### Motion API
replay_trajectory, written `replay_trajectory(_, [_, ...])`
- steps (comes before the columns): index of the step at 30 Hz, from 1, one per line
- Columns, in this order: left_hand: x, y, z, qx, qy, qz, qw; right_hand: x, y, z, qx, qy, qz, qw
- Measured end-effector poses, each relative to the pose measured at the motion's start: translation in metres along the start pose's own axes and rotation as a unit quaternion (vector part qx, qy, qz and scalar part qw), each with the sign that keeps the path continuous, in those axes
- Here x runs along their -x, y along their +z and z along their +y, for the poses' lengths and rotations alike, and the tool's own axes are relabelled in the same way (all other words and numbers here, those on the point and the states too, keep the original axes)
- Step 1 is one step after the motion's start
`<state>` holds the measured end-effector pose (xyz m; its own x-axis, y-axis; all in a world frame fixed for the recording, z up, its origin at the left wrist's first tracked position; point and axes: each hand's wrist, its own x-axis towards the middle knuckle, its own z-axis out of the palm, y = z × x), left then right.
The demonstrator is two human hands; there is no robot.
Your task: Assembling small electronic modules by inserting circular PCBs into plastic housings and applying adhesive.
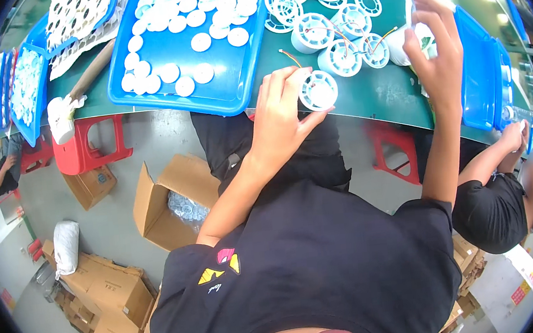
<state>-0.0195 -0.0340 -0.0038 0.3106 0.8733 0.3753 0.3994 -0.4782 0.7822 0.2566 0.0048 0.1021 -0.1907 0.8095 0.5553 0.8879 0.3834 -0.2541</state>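
Observation:
My left hand [280, 104] is closed around a white round plastic housing [318, 91] at the table's near edge. The slotted end of this housing faces up, and a thin wire sticks out beside my fingers. My right hand [438, 53] is raised over the table to the right, fingers bent, with a thin white piece [409, 10] seen edge-on at the fingertips. Between the hands, several similar white housings [341, 58] stand with orange wires coming out. A white rounded object [399, 48] lies beside my right hand, partly hidden by it.
A blue tray [223, 84] of white discs [201, 42] lies left of centre. Flat white rings [368, 4] are piled at the far side. More blue trays [479, 75] are at the right, near a co-worker [494, 202]. An open carton [176, 197] and red stools [88, 145] stand below.

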Motion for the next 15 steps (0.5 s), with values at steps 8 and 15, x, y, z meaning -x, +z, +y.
replay_trajectory(8, [-0.007,-0.014,-0.004,0.069,-0.031,-0.071,0.995,0.037,0.025,-0.091,-0.157,-0.073,-0.180,0.968])
replay_trajectory(15, [-0.003,-0.014,-0.006,0.064,-0.021,-0.061,0.996,0.045,0.044,-0.093,-0.186,-0.072,-0.184,0.963])
